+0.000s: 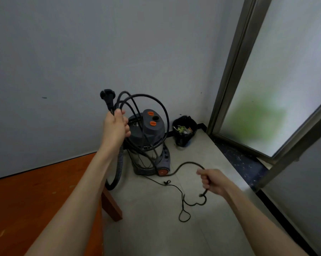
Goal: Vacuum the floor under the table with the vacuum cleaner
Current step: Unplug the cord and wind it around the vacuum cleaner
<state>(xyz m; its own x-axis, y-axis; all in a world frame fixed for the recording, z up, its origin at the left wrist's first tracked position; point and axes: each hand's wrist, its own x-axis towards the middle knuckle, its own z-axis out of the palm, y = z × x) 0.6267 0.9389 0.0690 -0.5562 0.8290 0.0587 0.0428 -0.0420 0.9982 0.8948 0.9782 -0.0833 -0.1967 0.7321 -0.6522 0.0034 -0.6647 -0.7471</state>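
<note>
Vacuuming has not begun: the cord [183, 182] is only being sorted out. The left hand [116, 126] grips coiled loops with the plug [108, 97] sticking up; the right hand [212, 181] pinches a slack stretch trailing over the floor [156, 228]. The vacuum [148, 143] stands in the far corner, just beside the counter [36, 191] at left, a bin [183, 131] to its right. Plugging in and reaching under remain. Open floor lies near and right.

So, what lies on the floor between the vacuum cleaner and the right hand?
In the head view, only the black power cord arcs from the vacuum cleaner to the right hand; the tiled floor there is otherwise bare.
</note>
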